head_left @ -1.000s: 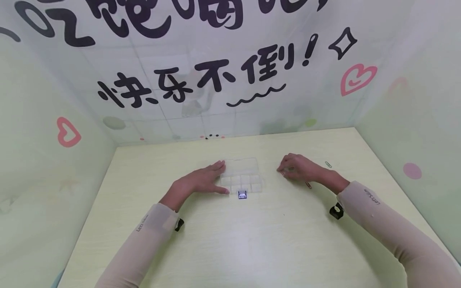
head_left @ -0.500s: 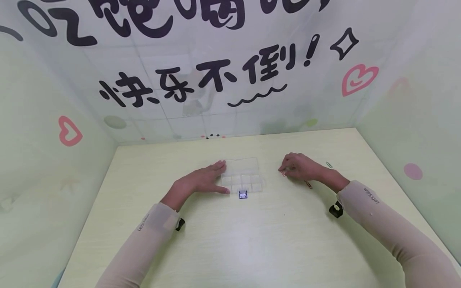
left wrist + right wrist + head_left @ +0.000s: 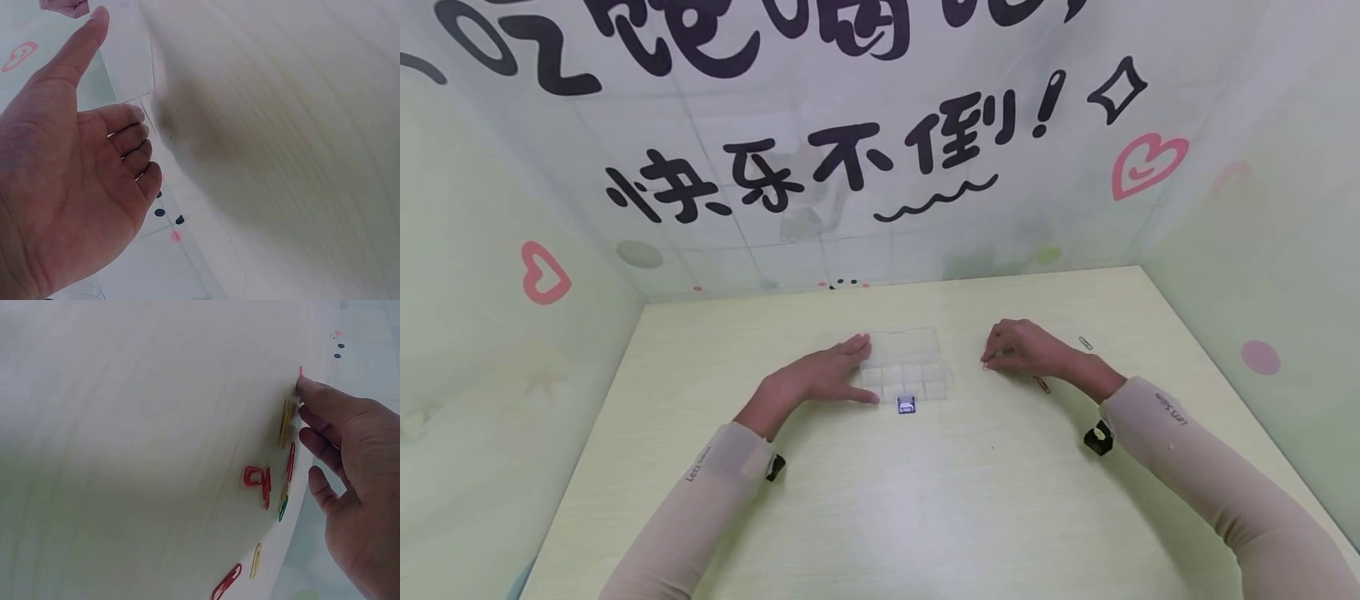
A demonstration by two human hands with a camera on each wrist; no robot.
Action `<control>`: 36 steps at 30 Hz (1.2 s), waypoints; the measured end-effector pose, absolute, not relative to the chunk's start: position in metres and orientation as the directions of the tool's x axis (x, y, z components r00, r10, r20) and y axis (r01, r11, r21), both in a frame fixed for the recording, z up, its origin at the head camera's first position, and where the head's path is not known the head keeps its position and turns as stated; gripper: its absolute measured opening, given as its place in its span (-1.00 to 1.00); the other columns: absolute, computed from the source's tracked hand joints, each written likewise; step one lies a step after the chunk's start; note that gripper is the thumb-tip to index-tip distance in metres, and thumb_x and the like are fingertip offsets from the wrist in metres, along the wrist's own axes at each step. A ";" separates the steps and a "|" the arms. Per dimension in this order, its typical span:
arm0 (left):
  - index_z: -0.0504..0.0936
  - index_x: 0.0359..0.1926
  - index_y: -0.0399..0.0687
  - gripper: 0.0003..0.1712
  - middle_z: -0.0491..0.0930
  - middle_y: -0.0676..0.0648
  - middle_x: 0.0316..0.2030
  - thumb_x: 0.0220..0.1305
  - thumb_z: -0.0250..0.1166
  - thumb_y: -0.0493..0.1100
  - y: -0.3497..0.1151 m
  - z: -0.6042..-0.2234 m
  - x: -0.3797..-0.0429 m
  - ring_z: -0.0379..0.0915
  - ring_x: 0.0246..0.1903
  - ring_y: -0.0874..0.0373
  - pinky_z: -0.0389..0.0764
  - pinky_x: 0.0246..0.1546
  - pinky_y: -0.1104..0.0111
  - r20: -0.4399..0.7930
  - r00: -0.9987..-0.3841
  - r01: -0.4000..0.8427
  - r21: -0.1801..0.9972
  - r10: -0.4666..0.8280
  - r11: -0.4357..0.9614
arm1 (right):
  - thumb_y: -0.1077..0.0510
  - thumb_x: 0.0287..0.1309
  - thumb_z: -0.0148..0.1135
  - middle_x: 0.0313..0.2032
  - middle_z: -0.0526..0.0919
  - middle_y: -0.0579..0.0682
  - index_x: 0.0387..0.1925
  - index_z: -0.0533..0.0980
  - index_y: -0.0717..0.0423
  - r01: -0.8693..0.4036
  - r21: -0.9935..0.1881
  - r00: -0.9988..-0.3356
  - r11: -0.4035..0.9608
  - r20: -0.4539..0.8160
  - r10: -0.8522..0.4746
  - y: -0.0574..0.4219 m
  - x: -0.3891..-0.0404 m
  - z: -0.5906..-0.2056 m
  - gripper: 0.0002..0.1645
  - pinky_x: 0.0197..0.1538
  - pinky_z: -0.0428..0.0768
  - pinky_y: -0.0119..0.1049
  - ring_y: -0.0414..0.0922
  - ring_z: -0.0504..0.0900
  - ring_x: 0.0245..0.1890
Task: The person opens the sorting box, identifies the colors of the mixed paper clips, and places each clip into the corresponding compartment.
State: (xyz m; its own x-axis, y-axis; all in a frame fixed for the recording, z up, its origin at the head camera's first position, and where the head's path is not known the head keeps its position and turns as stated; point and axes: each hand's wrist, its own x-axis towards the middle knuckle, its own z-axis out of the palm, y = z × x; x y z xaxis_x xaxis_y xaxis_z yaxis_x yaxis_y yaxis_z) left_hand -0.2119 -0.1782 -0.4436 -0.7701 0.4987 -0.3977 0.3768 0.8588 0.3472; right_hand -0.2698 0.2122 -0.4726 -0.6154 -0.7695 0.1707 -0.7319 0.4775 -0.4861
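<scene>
The right fingers (image 3: 320,397) pinch a slim, seemingly pinkish paper clip (image 3: 300,371).

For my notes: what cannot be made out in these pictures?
Head view: clear box, left edge partly behind the left hand.
Head view: whether compartments hold anything, too small.
Right wrist view: pink clip, mostly behind the right hand.
Right wrist view: lowest red clip, end cut off by bottom edge.

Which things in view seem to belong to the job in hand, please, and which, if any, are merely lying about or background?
Apparently part of the job:
Clear compartment box, left hand at its edge
Reddish clip, pinched by the right hand
Loose paper clips near that hand

Apparently just background:
Black wall lettering
Pinkish wall dot
</scene>
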 end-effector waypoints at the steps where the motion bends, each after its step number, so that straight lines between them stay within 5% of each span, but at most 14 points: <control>1: -0.10 0.70 -0.17 0.27 -0.24 -0.11 0.72 0.36 0.33 0.42 -0.178 -0.444 -0.212 -0.31 0.69 -0.01 -0.03 0.66 0.07 -0.398 -0.770 0.376 0.348 0.499 0.859 | 0.35 0.13 0.57 -0.27 0.79 -0.03 -0.28 0.82 0.17 -0.736 -0.484 -0.613 0.473 0.179 -0.770 0.212 -0.270 -0.473 -0.89 -0.10 0.72 -0.13 -0.06 0.71 -0.21; 7: -0.10 0.70 -0.18 0.26 -0.24 -0.11 0.72 0.36 0.33 0.41 -0.178 -0.443 -0.211 -0.30 0.69 -0.02 -0.02 0.65 0.05 -0.398 -0.770 0.373 0.353 0.498 0.858 | 0.33 0.12 0.58 -0.32 0.78 -0.07 -0.32 0.81 0.12 -0.746 -0.468 -0.610 0.473 0.198 -0.767 0.210 -0.272 -0.477 -0.91 -0.15 0.71 -0.16 -0.11 0.71 -0.27; 24: -0.07 0.70 -0.19 0.25 -0.22 -0.13 0.71 0.37 0.32 0.41 -0.177 -0.443 -0.212 -0.28 0.69 -0.03 -0.01 0.65 0.04 -0.399 -0.773 0.373 0.342 0.493 0.862 | 0.31 0.28 0.47 -0.33 0.70 -0.12 -0.32 0.70 0.09 -0.583 -0.555 -0.707 0.594 -0.014 -0.707 0.205 -0.272 -0.474 -0.90 -0.14 0.65 -0.31 -0.21 0.59 -0.28; 36: -0.07 0.70 -0.18 0.25 -0.22 -0.12 0.71 0.36 0.33 0.41 -0.178 -0.443 -0.211 -0.28 0.69 -0.02 0.00 0.65 0.06 -0.392 -0.775 0.377 0.343 0.496 0.860 | 0.28 0.23 0.48 -0.34 0.68 -0.15 -0.34 0.68 0.03 -0.577 -0.536 -0.739 0.616 0.021 -0.674 0.198 -0.268 -0.474 -0.88 -0.11 0.65 -0.27 -0.21 0.60 -0.28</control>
State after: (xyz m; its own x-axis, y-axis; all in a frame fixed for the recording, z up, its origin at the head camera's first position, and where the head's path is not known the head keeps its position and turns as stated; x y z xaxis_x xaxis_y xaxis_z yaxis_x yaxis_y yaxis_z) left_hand -0.2111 -0.1779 -0.4434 -0.7747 0.4963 -0.3919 0.3774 0.8601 0.3433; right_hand -0.2680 0.1983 -0.4738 -0.7386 -0.6739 0.0210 -0.5774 0.6161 -0.5357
